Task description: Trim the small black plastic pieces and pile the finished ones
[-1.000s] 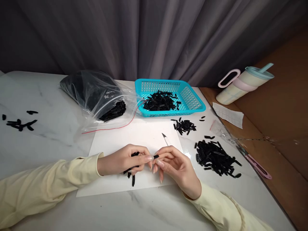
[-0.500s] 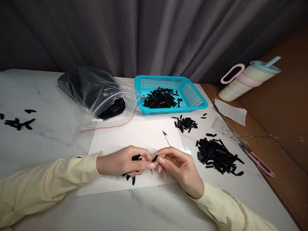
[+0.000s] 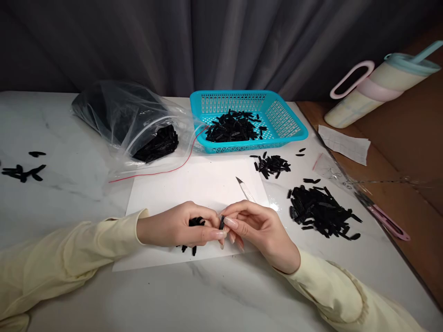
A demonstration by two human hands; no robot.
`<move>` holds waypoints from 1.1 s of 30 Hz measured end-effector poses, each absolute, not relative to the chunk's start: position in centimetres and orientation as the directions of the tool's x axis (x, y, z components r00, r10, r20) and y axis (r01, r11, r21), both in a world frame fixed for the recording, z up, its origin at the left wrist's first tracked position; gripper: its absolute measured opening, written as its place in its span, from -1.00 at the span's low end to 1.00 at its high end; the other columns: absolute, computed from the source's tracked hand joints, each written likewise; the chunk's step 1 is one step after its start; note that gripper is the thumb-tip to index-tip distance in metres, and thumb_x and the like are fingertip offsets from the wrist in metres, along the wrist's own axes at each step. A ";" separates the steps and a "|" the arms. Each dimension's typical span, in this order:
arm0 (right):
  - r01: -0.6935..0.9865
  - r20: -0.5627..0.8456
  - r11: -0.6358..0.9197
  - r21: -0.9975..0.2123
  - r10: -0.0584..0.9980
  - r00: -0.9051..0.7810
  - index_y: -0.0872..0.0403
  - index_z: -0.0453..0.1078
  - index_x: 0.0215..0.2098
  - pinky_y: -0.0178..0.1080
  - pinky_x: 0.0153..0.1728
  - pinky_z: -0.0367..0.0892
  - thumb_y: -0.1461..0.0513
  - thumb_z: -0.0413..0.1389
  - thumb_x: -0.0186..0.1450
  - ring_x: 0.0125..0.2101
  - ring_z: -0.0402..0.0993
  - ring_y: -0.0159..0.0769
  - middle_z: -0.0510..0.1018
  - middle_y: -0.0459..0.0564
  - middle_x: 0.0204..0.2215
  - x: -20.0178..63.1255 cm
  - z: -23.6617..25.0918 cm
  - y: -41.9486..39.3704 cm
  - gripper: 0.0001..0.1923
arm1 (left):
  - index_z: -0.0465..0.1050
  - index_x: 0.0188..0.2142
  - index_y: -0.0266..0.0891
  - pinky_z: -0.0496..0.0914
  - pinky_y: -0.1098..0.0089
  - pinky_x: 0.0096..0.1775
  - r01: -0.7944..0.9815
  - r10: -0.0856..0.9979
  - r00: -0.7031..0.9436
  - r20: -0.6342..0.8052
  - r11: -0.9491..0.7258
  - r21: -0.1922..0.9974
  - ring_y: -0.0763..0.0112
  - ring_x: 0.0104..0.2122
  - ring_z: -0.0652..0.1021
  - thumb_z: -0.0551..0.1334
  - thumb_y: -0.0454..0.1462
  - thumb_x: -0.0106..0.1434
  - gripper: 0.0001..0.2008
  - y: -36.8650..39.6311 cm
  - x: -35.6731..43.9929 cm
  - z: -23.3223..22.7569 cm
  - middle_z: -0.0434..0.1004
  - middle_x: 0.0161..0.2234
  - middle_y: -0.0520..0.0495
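Observation:
A small, elongated black piece (image 3: 222, 222) is pinched between my two hands, standing nearly upright. The thumb and fingers of my left hand (image 3: 188, 226) close on its lower end. At its upper end, the thumb and index finger of my right hand (image 3: 256, 228) grip it. More black pieces (image 3: 196, 222) show inside the curl of my left hand and just below it; whether they are held or lie on the paper I cannot tell. Under both hands is a white sheet of paper (image 3: 166, 189). A pointed craft knife (image 3: 245, 188) lies on it beyond my right hand.
Behind the paper are a clear zip bag (image 3: 121, 120) of black pieces and a blue basket (image 3: 290, 133) containing more. A small pile (image 3: 272, 165) and a larger pile (image 3: 320, 212) lie at right, near pink scissors (image 3: 389, 221) and a tumbler (image 3: 363, 101). Loose pieces (image 3: 22, 173) lie far left.
The black piece between my fingers has turned from slanting to almost upright. My view has shifted a little, so the basket and bag appear higher. Both hands stay together over the paper.

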State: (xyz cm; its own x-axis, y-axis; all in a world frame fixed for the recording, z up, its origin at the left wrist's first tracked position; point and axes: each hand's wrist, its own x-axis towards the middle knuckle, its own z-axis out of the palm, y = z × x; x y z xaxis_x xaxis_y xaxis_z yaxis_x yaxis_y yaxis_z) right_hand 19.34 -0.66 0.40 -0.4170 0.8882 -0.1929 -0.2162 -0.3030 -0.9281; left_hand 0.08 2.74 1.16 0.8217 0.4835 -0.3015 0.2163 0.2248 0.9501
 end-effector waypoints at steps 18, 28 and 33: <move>-0.225 -0.189 -0.311 -0.923 0.878 -0.439 0.14 0.43 -0.31 -0.43 -0.68 0.25 0.22 0.17 0.21 -0.58 0.34 -0.46 0.48 -0.05 -0.54 19.5 0.6 -0.7 -0.87 | 0.41 -0.41 -0.30 0.09 0.55 -0.63 0.240 0.495 0.807 -0.322 0.222 0.945 0.65 -0.70 0.13 0.14 -0.15 0.24 -0.75 2.8 0.2 1.4 0.12 -0.70 0.18; -0.201 -0.245 -0.351 -0.915 0.876 -0.415 0.12 0.33 -0.46 -0.44 -0.68 0.22 0.16 0.19 0.19 -0.63 0.34 -0.47 0.46 -0.10 -0.63 19.4 0.8 -0.4 -0.80 | 0.49 -0.32 -0.33 0.07 0.54 -0.65 0.245 0.500 0.798 -0.336 0.241 0.939 0.64 -0.69 0.15 0.16 -0.10 0.21 -0.69 2.9 0.4 1.5 0.14 -0.69 0.16; 0.236 -0.086 -0.050 -0.970 0.986 -0.141 0.11 0.41 -0.48 -0.34 -0.53 0.30 0.11 0.26 0.09 -0.56 0.38 -0.41 0.51 -0.05 -0.56 23.7 3.0 3.9 -0.77 | 0.47 -0.16 -0.34 0.10 0.52 -0.61 0.237 0.504 0.795 -0.338 0.256 0.937 0.62 -0.67 0.16 0.19 -0.10 0.18 -0.64 2.9 0.3 1.4 0.13 -0.69 0.17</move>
State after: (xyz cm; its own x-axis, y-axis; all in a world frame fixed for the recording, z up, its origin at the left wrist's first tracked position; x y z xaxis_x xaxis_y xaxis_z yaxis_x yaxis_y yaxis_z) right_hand 23.74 3.87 2.99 -0.1413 0.9863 -0.0857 0.2364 -0.0504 -0.9704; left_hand 0.27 2.91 1.42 0.7949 0.5036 -0.3385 0.2369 0.2560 0.9372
